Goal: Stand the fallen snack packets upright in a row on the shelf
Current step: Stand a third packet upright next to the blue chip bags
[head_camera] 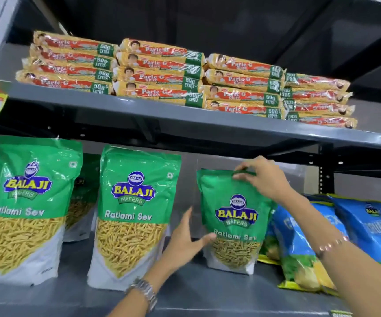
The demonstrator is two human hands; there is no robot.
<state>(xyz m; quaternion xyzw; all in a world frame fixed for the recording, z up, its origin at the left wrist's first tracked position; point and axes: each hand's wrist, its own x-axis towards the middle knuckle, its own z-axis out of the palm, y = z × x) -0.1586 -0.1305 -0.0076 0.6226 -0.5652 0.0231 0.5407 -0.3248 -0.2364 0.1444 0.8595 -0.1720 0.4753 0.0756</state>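
Three green Ratlami Sev packets stand upright on the grey lower shelf (196,291). The left packet (28,209) and the middle packet (134,213) stand free. The right packet (233,220) sits a little further back. My right hand (262,177) pinches its top edge. My left hand (187,243) rests against its lower left side, thumb on the front. More green packets show behind the front ones at the left.
Blue snack packets (306,243) lean at the right, touching the held packet's side. Stacks of Parle-G biscuit packs (159,74) fill the upper shelf (139,110), whose front edge hangs just above the green packets. A black upright post (325,170) stands at the right.
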